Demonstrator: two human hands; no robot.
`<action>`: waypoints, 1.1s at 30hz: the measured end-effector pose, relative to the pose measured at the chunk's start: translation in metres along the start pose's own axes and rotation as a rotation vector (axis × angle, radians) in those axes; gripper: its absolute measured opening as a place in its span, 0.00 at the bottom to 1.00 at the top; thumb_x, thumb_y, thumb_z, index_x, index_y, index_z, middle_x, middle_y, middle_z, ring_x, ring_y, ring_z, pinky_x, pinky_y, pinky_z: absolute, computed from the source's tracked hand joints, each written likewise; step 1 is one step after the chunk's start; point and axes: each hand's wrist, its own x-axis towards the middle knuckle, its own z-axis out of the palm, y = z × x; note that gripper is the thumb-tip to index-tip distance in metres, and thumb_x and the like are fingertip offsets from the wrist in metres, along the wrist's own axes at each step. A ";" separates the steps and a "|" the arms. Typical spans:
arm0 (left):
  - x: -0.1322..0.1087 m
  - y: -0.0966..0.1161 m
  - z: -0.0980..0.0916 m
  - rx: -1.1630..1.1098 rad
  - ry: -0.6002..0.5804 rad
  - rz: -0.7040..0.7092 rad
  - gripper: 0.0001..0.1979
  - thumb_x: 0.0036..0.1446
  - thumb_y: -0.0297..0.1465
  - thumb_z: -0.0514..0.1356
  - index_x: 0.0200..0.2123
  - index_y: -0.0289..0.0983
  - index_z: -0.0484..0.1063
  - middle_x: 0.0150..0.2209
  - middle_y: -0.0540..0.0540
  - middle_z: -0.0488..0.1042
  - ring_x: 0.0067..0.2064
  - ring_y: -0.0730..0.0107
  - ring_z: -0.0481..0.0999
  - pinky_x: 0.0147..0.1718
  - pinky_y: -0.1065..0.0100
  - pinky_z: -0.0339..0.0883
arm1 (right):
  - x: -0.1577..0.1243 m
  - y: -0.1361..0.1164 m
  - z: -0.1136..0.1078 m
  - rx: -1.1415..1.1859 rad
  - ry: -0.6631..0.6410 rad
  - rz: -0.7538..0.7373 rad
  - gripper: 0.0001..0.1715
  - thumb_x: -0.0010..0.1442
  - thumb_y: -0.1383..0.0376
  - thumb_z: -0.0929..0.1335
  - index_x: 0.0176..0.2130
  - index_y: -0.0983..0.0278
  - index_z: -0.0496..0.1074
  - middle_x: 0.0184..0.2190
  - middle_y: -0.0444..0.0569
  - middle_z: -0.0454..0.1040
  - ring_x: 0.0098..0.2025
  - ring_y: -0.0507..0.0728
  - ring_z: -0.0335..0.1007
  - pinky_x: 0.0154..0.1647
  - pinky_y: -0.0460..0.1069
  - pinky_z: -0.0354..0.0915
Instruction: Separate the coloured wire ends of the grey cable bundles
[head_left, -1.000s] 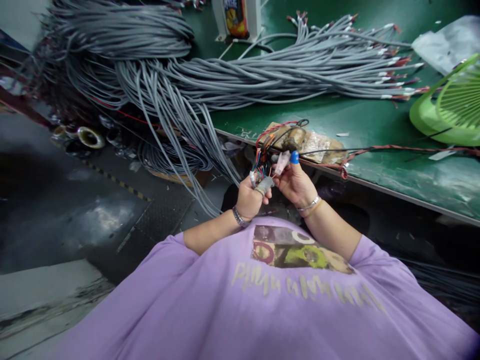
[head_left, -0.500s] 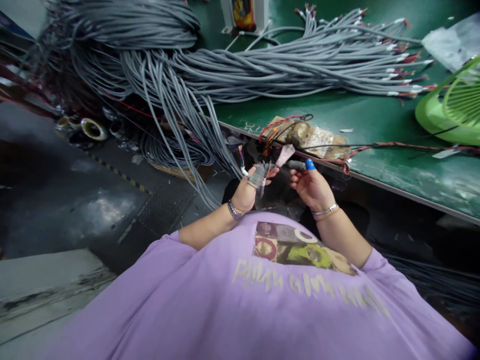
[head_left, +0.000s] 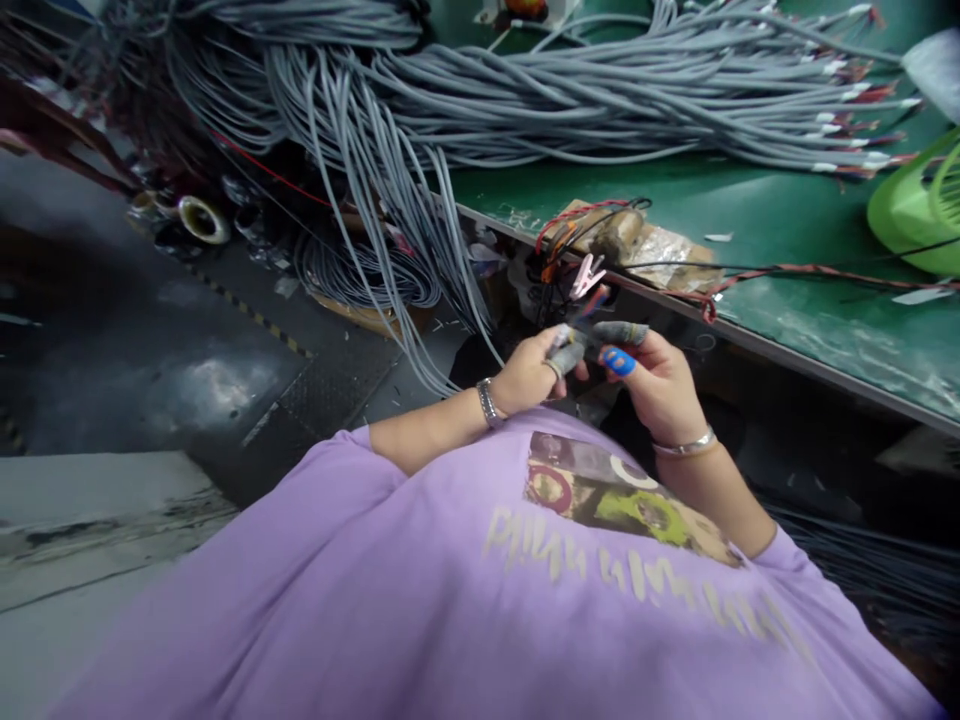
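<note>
My left hand (head_left: pixel 527 372) is closed around a cable's end, its thumb in a grey finger cover. Thin coloured wires (head_left: pixel 595 303) stick up between my two hands, slightly blurred. At the same wires, my right hand (head_left: pixel 664 388) pinches with a blue cover on its thumb and a grey one on its index finger. The fingertips of both hands nearly meet, and they partly hide the wires. A pale pink clip (head_left: pixel 587 276) stands just beyond the fingers, at the table's edge.
Long grey cables (head_left: pixel 570 100) lie bundled across the green table (head_left: pixel 810 225), some hanging over its edge. A taped cardboard piece (head_left: pixel 660 255) with red and black leads sits at the front edge. A green fan (head_left: pixel 911 205) stands right. Coiled cable (head_left: pixel 367 275) lies below, left.
My right hand has come in to the left hand and now pinches the wires. The left hand has turned, and the wires point toward the clip. The view has shifted slightly.
</note>
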 end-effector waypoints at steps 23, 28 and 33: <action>-0.014 -0.008 -0.017 0.198 0.046 0.065 0.15 0.57 0.44 0.66 0.37 0.38 0.73 0.26 0.51 0.76 0.22 0.77 0.71 0.22 0.75 0.64 | 0.019 0.001 0.029 0.062 0.032 0.067 0.20 0.45 0.54 0.80 0.29 0.64 0.75 0.21 0.41 0.69 0.22 0.47 0.57 0.21 0.45 0.54; -0.011 -0.002 -0.019 0.016 0.034 0.009 0.21 0.50 0.48 0.69 0.35 0.36 0.74 0.30 0.47 0.79 0.27 0.72 0.77 0.26 0.72 0.69 | 0.022 -0.008 0.026 -0.012 -0.052 0.049 0.20 0.46 0.54 0.80 0.29 0.65 0.76 0.24 0.43 0.71 0.25 0.48 0.60 0.25 0.46 0.57; -0.007 0.003 -0.023 -0.069 -0.062 -0.142 0.24 0.47 0.49 0.71 0.29 0.36 0.69 0.23 0.49 0.76 0.22 0.74 0.76 0.22 0.74 0.69 | 0.030 -0.007 0.026 -0.080 -0.189 0.106 0.22 0.44 0.53 0.81 0.28 0.65 0.75 0.23 0.42 0.71 0.26 0.49 0.63 0.27 0.46 0.61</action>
